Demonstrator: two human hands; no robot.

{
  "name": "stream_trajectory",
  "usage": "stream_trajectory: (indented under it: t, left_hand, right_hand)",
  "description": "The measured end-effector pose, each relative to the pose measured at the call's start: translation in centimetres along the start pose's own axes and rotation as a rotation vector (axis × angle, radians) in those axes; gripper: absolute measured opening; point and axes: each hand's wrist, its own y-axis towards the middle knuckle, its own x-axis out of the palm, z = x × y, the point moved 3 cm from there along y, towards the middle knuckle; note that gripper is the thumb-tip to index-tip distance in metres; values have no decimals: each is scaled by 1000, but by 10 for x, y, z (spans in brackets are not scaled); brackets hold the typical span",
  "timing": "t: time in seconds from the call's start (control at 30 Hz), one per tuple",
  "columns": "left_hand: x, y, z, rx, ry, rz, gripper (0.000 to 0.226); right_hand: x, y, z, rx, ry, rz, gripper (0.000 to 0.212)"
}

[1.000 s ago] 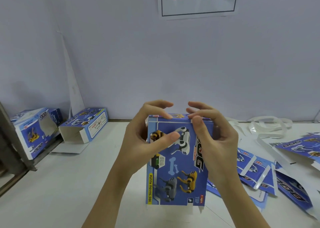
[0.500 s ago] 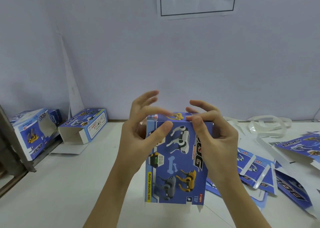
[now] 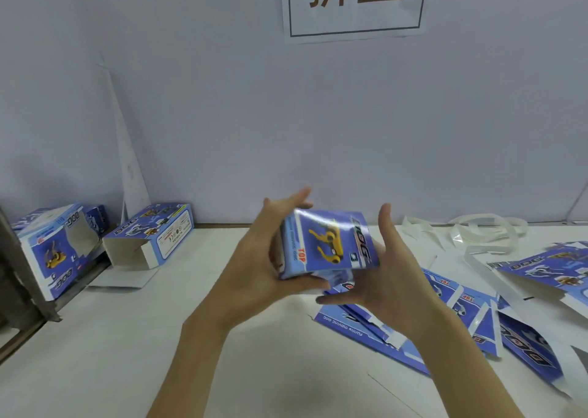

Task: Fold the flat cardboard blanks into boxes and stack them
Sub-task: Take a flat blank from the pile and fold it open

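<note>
A blue toy-dog box is held tilted above the white table, motion-blurred, its face with a yellow dog turned up. My left hand grips its left side, fingers spread upward behind it. My right hand supports it from the right and underneath, thumb raised. Flat blue blanks lie spread on the table to the right. Two folded boxes rest at the back left: one lying with its open end toward me, one leaning at the table's edge.
A grey wall rises behind the table with a white paper sign. White plastic straps curl at the back right. A dark metal frame stands at the far left edge. A loose white flap lies under the open box.
The box stood upright in both hands with its top being closed; now it is tipped over and turning, a different face up, and my fingers have come off the top flap.
</note>
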Motion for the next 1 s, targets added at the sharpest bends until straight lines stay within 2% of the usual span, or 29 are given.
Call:
stream_trajectory:
  t: [0.1, 0.17, 0.2, 0.27, 0.3, 0.37, 0.4, 0.5, 0.57, 0.67, 0.73, 0.8, 0.93, 1.0]
  left_hand:
    - [13, 0, -7, 87, 199, -95, 88]
    - [16, 1, -9, 66, 183, -169, 87]
    - [18, 0, -8, -20, 100, -178, 88]
    - [21, 12, 1, -311, -233, -14, 79]
    - [20, 15, 1, -443, -355, 87, 80]
    - [19, 16, -7, -625, -435, 186, 122]
    - [19, 12, -14, -687, -445, 191, 122]
    - [17, -3, -35, -800, -686, 137, 92]
    - [17, -6, -47, -820, -759, 172, 77]
    - [20, -9, -58, -802, -848, 176, 84]
    - [20, -13, -62, -773, -792, 106, 89]
    - [20, -16, -66, -715, -701, 72, 85]
    - [20, -14, -63, -588, -520, 239, 61]
    - [18, -15, -61, -552, -503, 274, 56]
  right_hand:
    - [-8, 0, 5, 11, 164, 65, 65]
    - [-14, 3, 8, -50, 178, 181, 39]
    - [-16, 4, 11, -85, 179, 215, 29]
    - [-15, 6, 15, -174, 221, 223, 23]
    - [-14, 8, 17, -231, 245, 207, 26]
    - [-8, 8, 19, -356, 225, 144, 45]
    - [-5, 8, 19, -408, 171, 116, 56]
    - [0, 13, 18, -432, -17, 148, 81]
    - [-2, 18, 22, -379, -27, 142, 86]
    - [-4, 20, 35, -252, -30, 140, 77]
    - [-8, 20, 39, -190, -60, 155, 83]
    - [-15, 22, 41, -190, -91, 121, 85]
    - [-19, 20, 43, -216, -206, -40, 86]
    - [-17, 17, 40, -252, -276, -53, 84]
